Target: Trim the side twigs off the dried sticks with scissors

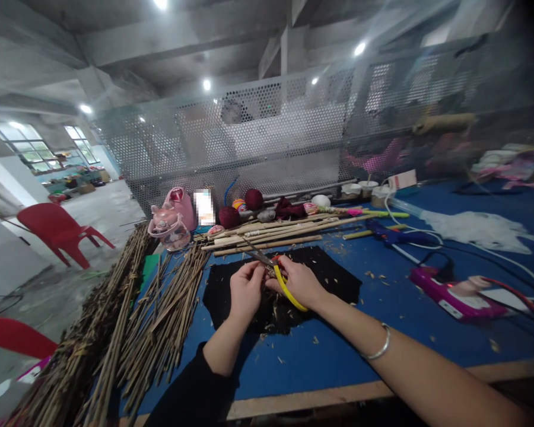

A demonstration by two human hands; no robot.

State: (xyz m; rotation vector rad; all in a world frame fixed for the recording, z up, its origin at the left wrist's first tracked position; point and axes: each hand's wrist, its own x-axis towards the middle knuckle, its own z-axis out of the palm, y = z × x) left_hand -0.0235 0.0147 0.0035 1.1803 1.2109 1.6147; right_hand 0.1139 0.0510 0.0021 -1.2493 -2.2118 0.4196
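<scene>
Over a black cloth (333,274) strewn with plant scraps, my right hand (299,283) is closed on scissors with yellow handles (289,293). The scissor blades point up and to the left, past the fingertips of my left hand. My left hand (247,288) is closed in a pinch, close beside the right one; what it pinches is too small to make out. Small bits of dry plant lie under both hands. Left of the cloth lies a loose bundle of thin dry sticks (167,317).
A bigger stem bundle (86,332) runs along the left edge. Long canes (267,237), dark red yarn balls (229,217), a pink container (183,207) and a phone line the back. Rightward are a blue glue gun (396,236), cables and a purple power strip (454,293).
</scene>
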